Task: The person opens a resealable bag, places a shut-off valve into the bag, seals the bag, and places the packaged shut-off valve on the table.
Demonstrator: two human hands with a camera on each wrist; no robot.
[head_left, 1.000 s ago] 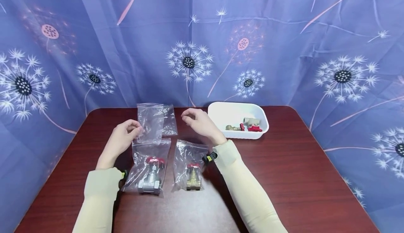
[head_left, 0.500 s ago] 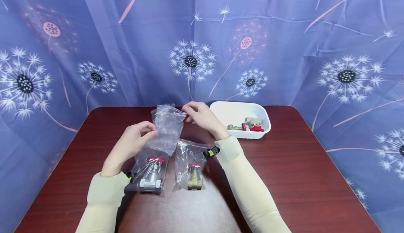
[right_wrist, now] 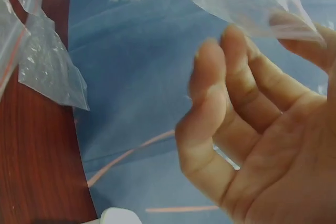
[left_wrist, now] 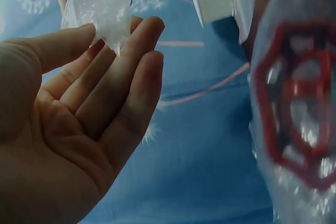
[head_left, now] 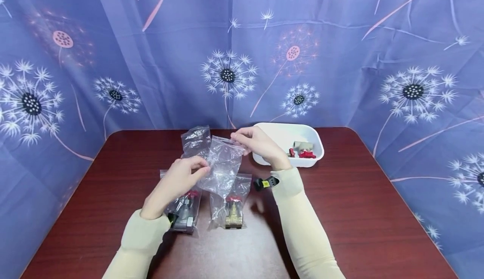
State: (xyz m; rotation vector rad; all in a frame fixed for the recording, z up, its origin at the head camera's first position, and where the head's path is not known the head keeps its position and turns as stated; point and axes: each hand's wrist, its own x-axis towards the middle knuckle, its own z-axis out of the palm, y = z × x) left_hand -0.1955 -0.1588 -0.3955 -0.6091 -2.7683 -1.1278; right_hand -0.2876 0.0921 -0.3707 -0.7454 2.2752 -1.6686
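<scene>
A clear zip bag with nothing visible inside is held up between my two hands. The left hand pinches its lower left edge; in the left wrist view thumb and fingers meet at the bag's corner. At its top right corner, by the zip, the right hand grips the plastic. Below, a bagged brass gate valve with a red handwheel lies partly under the raised bag. Left of it, a bagged silver gate valve, also red-wheeled, is partly hidden by my left hand.
Another clear bag lies flat at the table's back. The white tray at the back right contains valves with red handles, partly hidden by my right hand. A blue dandelion-print curtain hangs behind the brown table.
The left hand has carried the clear bag rightward, off the other bag at the back. My right hand has taken hold of its top corner, and both hands have shifted right.
</scene>
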